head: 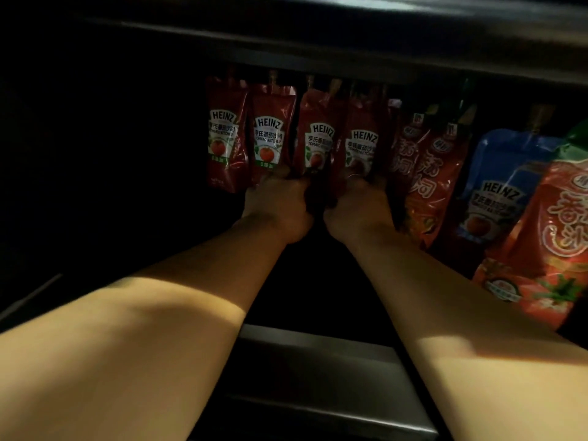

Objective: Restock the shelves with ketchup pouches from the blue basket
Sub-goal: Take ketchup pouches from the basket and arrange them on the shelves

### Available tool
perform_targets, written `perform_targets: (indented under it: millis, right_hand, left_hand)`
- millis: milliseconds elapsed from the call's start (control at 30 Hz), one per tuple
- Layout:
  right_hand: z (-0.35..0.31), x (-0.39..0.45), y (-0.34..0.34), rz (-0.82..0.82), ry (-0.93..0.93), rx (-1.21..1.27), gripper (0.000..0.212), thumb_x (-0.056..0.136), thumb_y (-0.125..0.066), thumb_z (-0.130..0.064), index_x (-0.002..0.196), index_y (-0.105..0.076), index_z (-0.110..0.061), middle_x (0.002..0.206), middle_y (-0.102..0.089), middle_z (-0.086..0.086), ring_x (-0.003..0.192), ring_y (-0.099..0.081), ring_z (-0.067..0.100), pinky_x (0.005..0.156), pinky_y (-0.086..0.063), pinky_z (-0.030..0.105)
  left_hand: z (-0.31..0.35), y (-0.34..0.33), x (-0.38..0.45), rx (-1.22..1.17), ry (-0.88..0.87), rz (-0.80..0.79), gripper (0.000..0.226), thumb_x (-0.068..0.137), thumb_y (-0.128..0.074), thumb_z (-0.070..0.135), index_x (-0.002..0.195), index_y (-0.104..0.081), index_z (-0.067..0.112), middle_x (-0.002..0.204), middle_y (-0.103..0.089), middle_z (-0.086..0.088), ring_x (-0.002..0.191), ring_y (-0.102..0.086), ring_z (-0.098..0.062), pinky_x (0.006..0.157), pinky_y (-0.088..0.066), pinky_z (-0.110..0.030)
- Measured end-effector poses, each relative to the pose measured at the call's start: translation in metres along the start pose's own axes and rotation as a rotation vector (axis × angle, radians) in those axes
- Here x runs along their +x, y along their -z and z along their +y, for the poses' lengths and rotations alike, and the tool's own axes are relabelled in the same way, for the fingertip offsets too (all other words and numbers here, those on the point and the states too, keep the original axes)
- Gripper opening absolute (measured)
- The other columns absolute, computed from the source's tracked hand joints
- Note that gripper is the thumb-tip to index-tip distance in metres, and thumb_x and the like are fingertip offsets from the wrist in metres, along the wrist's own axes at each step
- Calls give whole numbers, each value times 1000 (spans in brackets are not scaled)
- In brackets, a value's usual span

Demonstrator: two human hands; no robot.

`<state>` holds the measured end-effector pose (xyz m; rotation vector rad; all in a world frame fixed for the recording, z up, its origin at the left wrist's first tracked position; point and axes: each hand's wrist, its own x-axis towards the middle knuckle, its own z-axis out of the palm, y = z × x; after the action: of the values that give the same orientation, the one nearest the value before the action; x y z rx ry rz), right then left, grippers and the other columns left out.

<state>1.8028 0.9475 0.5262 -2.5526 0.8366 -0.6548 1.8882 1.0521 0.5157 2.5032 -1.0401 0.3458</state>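
Left hand (276, 203) and right hand (359, 206) each grip a ketchup pouch (315, 144) base — fingertips hidden in shadow

"HEINZ" is read in white arched letters on four dark red pouches standing in a row at the back of the shelf: the first pouch (224, 135), the second pouch (269, 140), the third pouch (319, 138) and the fourth pouch (362, 141). "TOMATO KETCHUP" is partly made out beneath, below Chinese characters. "HEINZ" is seen again on the blue pouch (506, 186) towards the right edge. Large Chinese characters are shown on the orange-red pouch (436, 173) and the front pouch (560, 237); smaller print is blurred.
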Motion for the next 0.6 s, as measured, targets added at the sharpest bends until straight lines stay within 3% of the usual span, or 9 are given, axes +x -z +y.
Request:
perform_targets:
  millis: [100, 167, 233, 333, 400, 500, 600]
  right_hand:
    - [0, 6, -2, -40, 39, -103, 47, 98, -55, -24, 141, -48, -8, 146, -48, 16, 138, -40, 33, 119, -28, 35]
    - [2, 8, -3, -32, 38, -106, 47, 99, -53, -27, 142, -47, -8, 147, -48, 14, 141, -37, 33, 123, -21, 38]
    - [2, 7, -5, -23, 37, -78, 53, 97, -58, -28, 145, -45, -12, 151, -42, 16, 143, -33, 34, 122, -24, 41]
    - [1, 3, -5, 11, -51, 7, 75, 91, -65, -35, 155, -30, -17, 160, -14, 24, 146, -28, 39, 120, -31, 42]
    - [-2, 3, -6, -4, -15, -84, 79, 94, -59, -43, 159, -22, -18, 163, -7, 22, 149, -19, 42, 123, -25, 46]
    - [-5, 2, -10, -11, 64, -37, 68, 92, -62, -47, 153, -33, -39, 164, 6, 15, 148, -21, 45, 121, -30, 47]
    - [-6, -2, -15, -126, 57, -91, 68, 90, -60, -59, 150, -31, -50, 161, 27, 6, 150, -14, 43, 121, -28, 50]
  left_hand:
    - [0, -4, 5, 96, 1, -88, 65, 92, -56, 47, 152, -31, 44, 157, -27, -2, 145, -26, -32, 110, -35, -58]
    - [-1, -4, 9, 126, 29, -156, 71, 94, -51, 49, 155, -16, 48, 163, -17, 0, 150, -12, -31, 114, -26, -60]
    - [-2, -4, 9, 113, 33, -194, 70, 96, -49, 50, 155, -13, 50, 164, -14, 1, 151, -9, -32, 115, -21, -59]
    - [-11, 5, 5, -145, 66, -43, 49, 93, -60, 39, 142, -50, 42, 150, -46, -3, 138, -43, -30, 109, -42, -46]
    - [-24, 16, 4, -164, 201, 126, 45, 88, -66, 38, 132, -59, 36, 138, -56, -6, 127, -52, -33, 101, -48, -42]
    - [-41, 24, 0, -92, 376, 112, 72, 81, -72, 47, 145, -39, 47, 160, -17, -12, 142, -28, -43, 112, -36, -57]
    - [-45, 19, -3, -142, 343, -66, 84, 83, -69, 57, 147, -15, 64, 163, 22, -3, 151, -5, -41, 121, -23, -57]
